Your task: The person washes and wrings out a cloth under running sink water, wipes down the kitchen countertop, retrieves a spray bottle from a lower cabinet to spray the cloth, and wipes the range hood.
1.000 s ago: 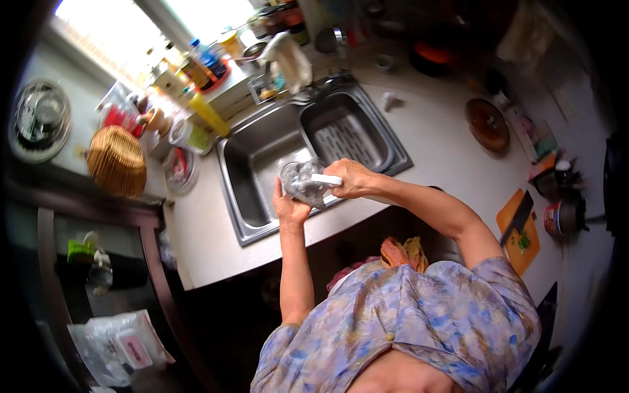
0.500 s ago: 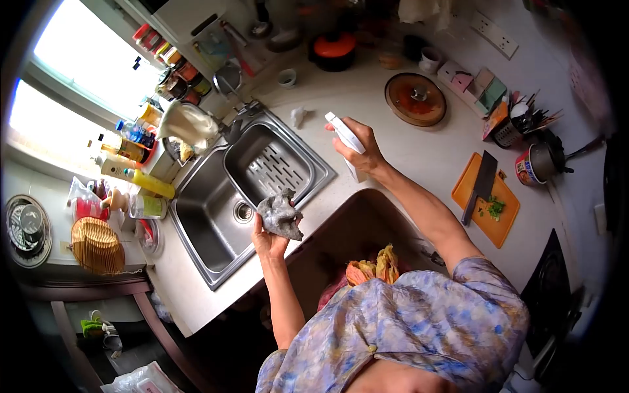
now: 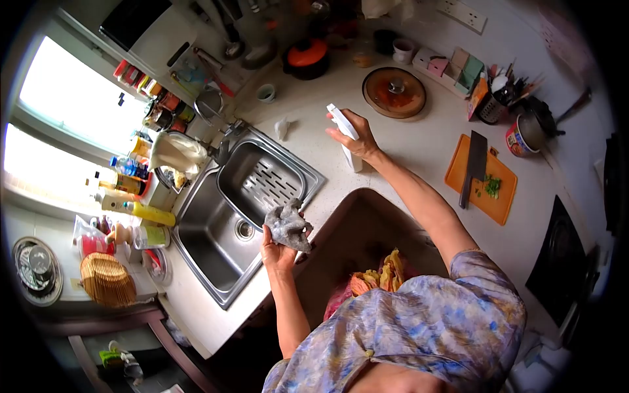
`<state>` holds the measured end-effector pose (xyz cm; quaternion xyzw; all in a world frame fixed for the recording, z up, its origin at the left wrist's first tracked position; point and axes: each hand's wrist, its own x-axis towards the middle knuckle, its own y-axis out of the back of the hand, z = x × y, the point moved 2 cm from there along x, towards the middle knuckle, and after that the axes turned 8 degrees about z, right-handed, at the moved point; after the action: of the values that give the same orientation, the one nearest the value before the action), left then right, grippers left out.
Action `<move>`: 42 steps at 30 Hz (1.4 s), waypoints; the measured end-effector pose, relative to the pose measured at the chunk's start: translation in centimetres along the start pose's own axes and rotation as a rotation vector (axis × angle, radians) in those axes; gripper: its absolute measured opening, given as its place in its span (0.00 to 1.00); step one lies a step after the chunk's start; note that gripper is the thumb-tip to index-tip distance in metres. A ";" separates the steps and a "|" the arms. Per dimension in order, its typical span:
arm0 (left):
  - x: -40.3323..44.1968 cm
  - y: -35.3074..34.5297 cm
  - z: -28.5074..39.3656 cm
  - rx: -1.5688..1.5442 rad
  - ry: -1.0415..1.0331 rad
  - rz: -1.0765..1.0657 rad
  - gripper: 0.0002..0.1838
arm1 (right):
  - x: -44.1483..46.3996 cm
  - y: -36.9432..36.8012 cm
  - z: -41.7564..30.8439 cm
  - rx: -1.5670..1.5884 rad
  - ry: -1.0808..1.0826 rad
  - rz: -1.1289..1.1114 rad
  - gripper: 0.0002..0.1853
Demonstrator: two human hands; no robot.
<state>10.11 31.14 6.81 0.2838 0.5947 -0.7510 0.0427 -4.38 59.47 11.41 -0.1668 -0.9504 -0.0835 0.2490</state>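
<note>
In my left hand [image 3: 278, 257] a crumpled grey rag [image 3: 288, 228] is gripped, held over the front edge of the sink [image 3: 230, 300]. My right hand [image 3: 360, 136] is around the upper part of a white spray bottle [image 3: 354, 162], with its fingers at the trigger side. The bottle is over the counter, right of the sink; I cannot tell whether its base touches the surface. A small crumpled white piece [image 3: 282, 128] lies on the counter between the sink and the bottle.
An orange cutting board [image 3: 499, 208] holds a cleaver [image 3: 476, 164] and chopped greens [image 3: 492, 186]. Further back are a glass lid [image 3: 396, 98], a white cup [image 3: 266, 93] and an orange-lidded pot [image 3: 308, 56]. Bottles [image 3: 152, 213] line the sink's left side. A dark open bin-like recess [image 3: 347, 242] lies before me.
The view has shifted, so the counter items appear further left and the window lower. Both hands keep their hold on the rag and the spray bottle.
</note>
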 end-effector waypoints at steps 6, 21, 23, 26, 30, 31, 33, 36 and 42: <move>0.8 -1.1 0.9 0.033 0.218 -0.018 0.31 | -1.0 1.0 -0.3 -0.148 0.071 -0.048 0.38; -0.6 -2.5 -11.4 0.604 0.841 -0.181 0.29 | -23.6 6.9 -7.8 0.343 -0.825 -0.009 0.24; -1.9 -2.8 -13.9 0.710 0.957 -0.242 0.33 | -26.3 9.3 -7.0 0.292 -0.896 -0.050 0.38; -2.8 -0.4 -18.4 0.859 1.017 -0.262 0.34 | -32.2 13.8 -8.9 0.095 -0.869 0.352 0.41; -5.3 2.6 -26.6 1.063 1.114 -0.284 0.32 | -38.4 21.4 -13.3 0.016 -0.779 0.585 0.33; -6.2 3.2 -29.0 1.149 1.072 -0.252 0.31 | -39.4 23.2 -14.7 -0.049 -0.673 0.632 0.27; -11.1 2.4 -34.6 1.002 1.267 -0.368 0.29 | -41.9 26.3 -18.2 0.077 -0.561 0.699 0.20; -16.7 3.8 -43.0 0.878 1.416 -0.315 0.29 | -46.5 31.4 -22.7 0.143 -0.495 0.750 0.17; -26.4 5.8 -55.0 1.022 1.368 -0.495 0.29 | -58.2 40.6 -27.2 -0.333 -0.296 1.002 0.12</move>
<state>55.13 72.68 7.09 0.5179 0.1265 -0.5785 -0.6174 70.04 74.64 8.81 -0.6460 -0.7536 -0.0795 0.0921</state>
